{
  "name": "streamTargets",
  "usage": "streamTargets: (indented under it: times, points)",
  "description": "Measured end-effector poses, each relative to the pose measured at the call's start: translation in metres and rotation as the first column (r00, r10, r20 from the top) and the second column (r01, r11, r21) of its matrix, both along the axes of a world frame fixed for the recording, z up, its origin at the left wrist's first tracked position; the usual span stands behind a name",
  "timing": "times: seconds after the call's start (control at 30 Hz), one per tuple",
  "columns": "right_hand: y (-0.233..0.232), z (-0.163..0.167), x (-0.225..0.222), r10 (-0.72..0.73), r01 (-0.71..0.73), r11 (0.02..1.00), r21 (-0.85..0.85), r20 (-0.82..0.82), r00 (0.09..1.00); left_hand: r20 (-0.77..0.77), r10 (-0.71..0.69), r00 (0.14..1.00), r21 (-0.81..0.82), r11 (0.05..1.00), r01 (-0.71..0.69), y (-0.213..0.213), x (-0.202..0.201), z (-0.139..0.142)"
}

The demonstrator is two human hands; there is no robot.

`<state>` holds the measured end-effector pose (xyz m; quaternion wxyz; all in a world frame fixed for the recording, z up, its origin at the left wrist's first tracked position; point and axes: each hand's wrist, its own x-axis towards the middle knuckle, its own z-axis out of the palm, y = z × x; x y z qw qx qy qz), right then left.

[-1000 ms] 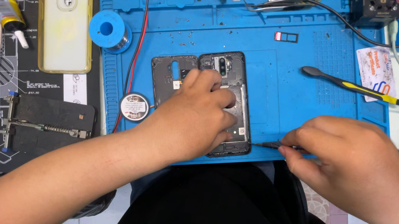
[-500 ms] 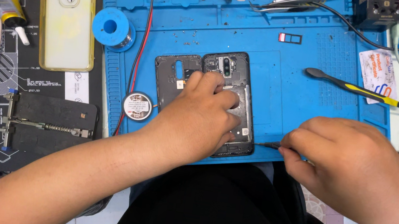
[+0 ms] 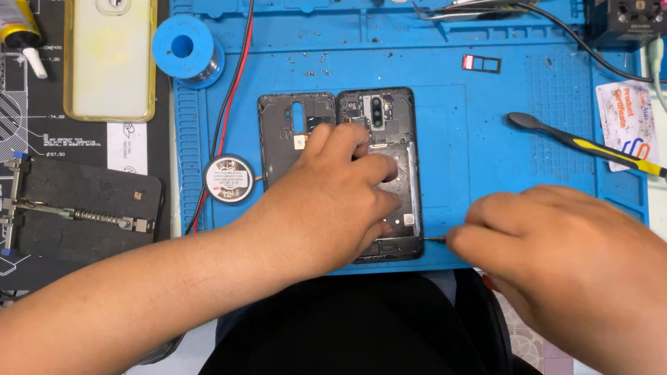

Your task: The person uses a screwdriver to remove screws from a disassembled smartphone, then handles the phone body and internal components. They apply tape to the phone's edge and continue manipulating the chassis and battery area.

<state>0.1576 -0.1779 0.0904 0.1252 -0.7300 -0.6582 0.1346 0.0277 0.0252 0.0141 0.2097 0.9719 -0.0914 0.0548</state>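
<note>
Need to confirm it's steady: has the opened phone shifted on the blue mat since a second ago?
No. The opened phone keeps its place against the blue mat, pinned by the left hand.

A white printed card (image 3: 626, 124) lies at the blue mat's (image 3: 484, 140) right edge.

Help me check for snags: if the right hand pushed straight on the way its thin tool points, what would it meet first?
Probably the opened phone: the right hand aims its thin tool leftward at the phone's lower right edge, where the left hand presses down. Depth is unclear.

Phone (image 3: 387, 133) lies on mat (image 3: 485, 131), back cover (image 3: 286, 122) touching its left. Solder spool (image 3: 184, 48) further left of phone, case (image 3: 109, 27) beyond; screwdriver (image 3: 585, 145) to phone's right.
</note>
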Motion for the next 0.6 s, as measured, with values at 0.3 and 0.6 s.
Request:
streamTargets:
  times: [0.3, 0.6]
  points:
    - [-0.050, -0.024, 0.033, -0.363, 0.394, 0.916, 0.077, -0.259, 0.895, 0.050, 0.022, 0.999, -0.311, 0.950, -0.006, -0.005, -0.004, 0.002]
    - [-0.048, -0.047, 0.036, -0.408, 0.477, 0.876, 0.068, -0.423, 0.809, 0.059, 0.025, 0.998, -0.367, 0.930, -0.002, 0.004, 0.000, 0.007]
